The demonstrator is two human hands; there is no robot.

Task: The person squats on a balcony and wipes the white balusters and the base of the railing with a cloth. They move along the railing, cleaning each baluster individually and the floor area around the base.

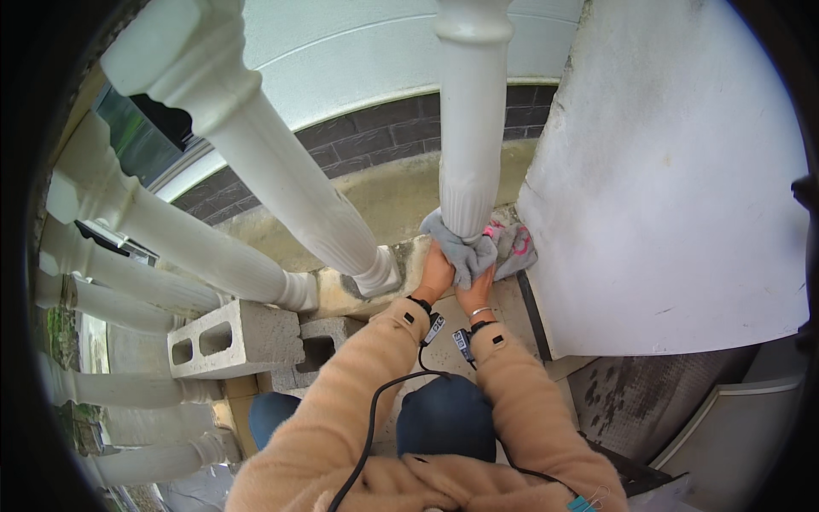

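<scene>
A grey cloth (pixel 467 256) with pink markings is bunched around the foot of a white fluted baluster (pixel 472 128). My left hand (pixel 436 275) grips the cloth on the baluster's left side, its fingertips hidden by the folds. From the near right, my right hand (pixel 477 294) holds the same cloth, and most of its fingers are covered. The two hands are close together, low on the ledge (pixel 341 294) that carries the balusters. Part of the cloth spreads to the right, toward a large white panel (pixel 665 179).
Several more white balusters, one of them close by (pixel 290 171), line the left side. Grey hollow concrete blocks (pixel 247 337) sit below them. My bent knee (pixel 445 418) is under my arms, and a black cable (pixel 373 418) runs along my left sleeve. Dark brick (pixel 367 136) lies beyond.
</scene>
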